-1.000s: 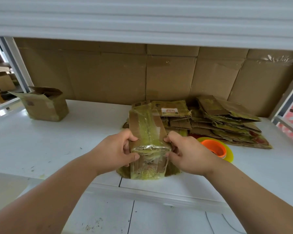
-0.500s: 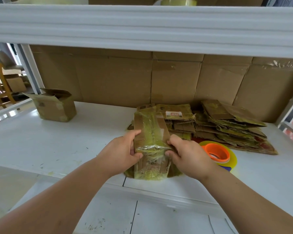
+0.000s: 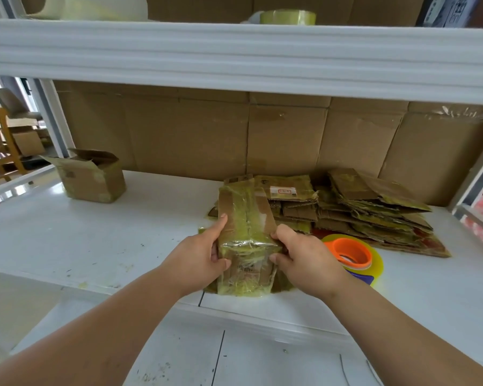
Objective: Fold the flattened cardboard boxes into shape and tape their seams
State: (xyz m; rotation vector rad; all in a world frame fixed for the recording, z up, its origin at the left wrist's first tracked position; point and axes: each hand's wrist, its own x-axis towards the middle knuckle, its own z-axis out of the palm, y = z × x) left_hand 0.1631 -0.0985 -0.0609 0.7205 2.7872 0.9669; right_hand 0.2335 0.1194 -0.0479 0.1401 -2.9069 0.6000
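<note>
Since a second ago your hands have hardly shifted on the box; what changed is your view, which has tipped up so the upper shelf (image 3: 234, 54) and the roll of tape (image 3: 287, 16) on it now show. You have the box (image 3: 247, 238) clamped between both hands at the front of the white shelf (image 3: 95, 240): your left hand (image 3: 198, 263) wraps its left side with the thumb on the near face, and your right hand (image 3: 304, 260) pinches the right edge, fingers curled round it. It stands on the shelf, its top already covered in old yellowish tape.

By the look of it, you are in the shaping step, squeezing this box square with its flaps closed. Next you need tape on the seam, so one hand must let go. The tape dispenser (image 3: 352, 253) lies just right of your right hand, touching distance; keep your left hand pressing so the box does not spring open. Behind your grip sits the pile of flat boxes (image 3: 360, 210), and well off to the left a finished box (image 3: 92, 176) with its flaps up.
</note>
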